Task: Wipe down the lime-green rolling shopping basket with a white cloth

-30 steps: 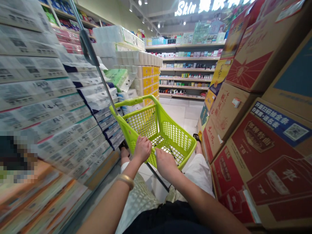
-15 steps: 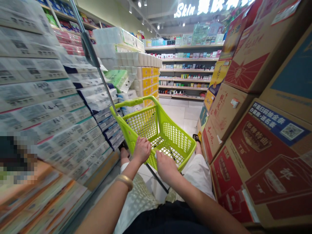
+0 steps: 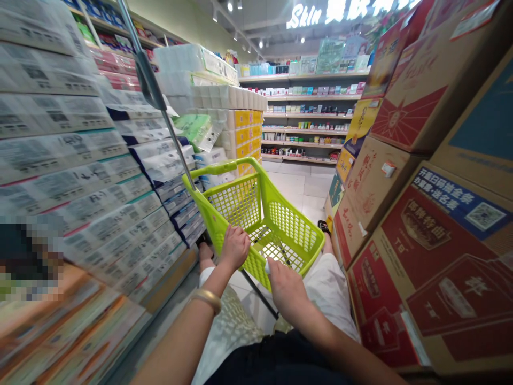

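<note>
A lime-green plastic shopping basket (image 3: 294,206) with grid walls stands between my legs; only its own grid floor shows inside. My left hand (image 3: 235,247) is closed over the near rim of the basket, a gold bangle on that wrist. Just right of it, my right hand (image 3: 287,286) is closed at the basket's near wall, thumb on top. A small white piece (image 3: 267,266), perhaps tissue or cloth, pokes out beside the thumb; most of it is hidden. A long metal pull rod (image 3: 176,140) with a grey grip slants up from the basket's left corner.
Stacked paper packs (image 3: 80,155) rise close on the left. Cardboard cartons (image 3: 425,251) are piled close on the right. Ahead, a pale tiled floor (image 3: 294,182) leads to shelves of small boxes and bottles (image 3: 308,115). An orange-edged pile (image 3: 68,321) sits at lower left.
My right hand, with the white piece, has slid a little to the right along the near wall. My left hand stays on the rim.
</note>
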